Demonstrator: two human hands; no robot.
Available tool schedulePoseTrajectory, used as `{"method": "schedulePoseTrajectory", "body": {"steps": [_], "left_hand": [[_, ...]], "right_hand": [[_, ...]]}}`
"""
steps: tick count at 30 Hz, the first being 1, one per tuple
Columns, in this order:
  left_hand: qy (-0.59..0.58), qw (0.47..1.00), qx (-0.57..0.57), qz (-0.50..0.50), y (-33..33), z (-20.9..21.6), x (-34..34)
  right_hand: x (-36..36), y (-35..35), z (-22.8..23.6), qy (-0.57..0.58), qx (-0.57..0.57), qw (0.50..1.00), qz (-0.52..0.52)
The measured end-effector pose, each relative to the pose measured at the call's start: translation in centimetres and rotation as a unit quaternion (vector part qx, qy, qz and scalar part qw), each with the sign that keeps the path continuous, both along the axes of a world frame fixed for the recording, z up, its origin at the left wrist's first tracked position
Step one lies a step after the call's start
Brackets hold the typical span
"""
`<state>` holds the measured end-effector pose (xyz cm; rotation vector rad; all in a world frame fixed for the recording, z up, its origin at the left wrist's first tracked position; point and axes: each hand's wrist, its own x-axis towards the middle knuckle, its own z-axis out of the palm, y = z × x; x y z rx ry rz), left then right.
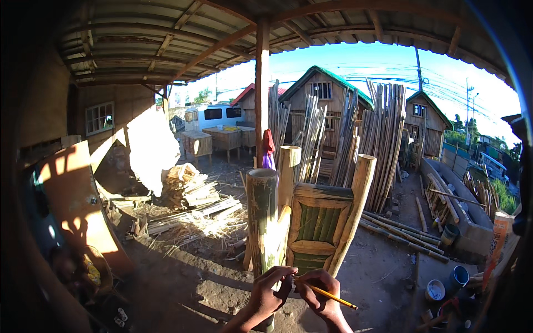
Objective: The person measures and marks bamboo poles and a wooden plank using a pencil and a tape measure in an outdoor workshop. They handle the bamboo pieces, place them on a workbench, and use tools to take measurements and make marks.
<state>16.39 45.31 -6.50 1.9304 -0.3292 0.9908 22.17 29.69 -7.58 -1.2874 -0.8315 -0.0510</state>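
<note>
Both hands are close together in front of a piece of bamboo furniture. My right hand [321,293] is closed round a yellow pencil [335,296], whose far end points down to the right while its other end lies by my left fingers. My left hand [271,289] is curled, thumb and fingers pinched together near that end; whatever they grip is too small to make out. Just beyond stands the bamboo furniture's back panel [316,219], with green slats in a wooden frame. A thick bamboo post [262,216] rises at its left, and a slanting pole [355,205] at its right.
Split bamboo [194,202] is heaped on the ground at left. Tall bamboo poles [383,144] lean near the huts, with more poles [405,236] lying at right. Buckets [458,276] stand at lower right. A wooden roof post [262,89] rises ahead.
</note>
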Motion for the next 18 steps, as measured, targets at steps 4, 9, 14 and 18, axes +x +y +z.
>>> {"method": "schedulePoseTrajectory", "body": {"steps": [4,9,14,18], "left_hand": [[0.012,1.000,-0.001,0.025,8.3,3.9,4.1],[-0.054,0.996,0.050,0.048,17.0,8.5,9.8],[-0.172,0.978,0.116,0.018,21.3,10.8,16.4],[-0.161,0.977,0.118,-0.072,23.1,10.3,18.8]], "right_hand": [[5.2,8.6,3.3,-0.079,0.010,0.996,-0.028],[11.2,16.4,8.0,-0.140,0.029,0.987,-0.074],[15.0,19.9,10.9,-0.242,0.001,0.959,-0.146],[15.8,21.3,11.2,-0.265,-0.015,0.939,-0.221]]}}
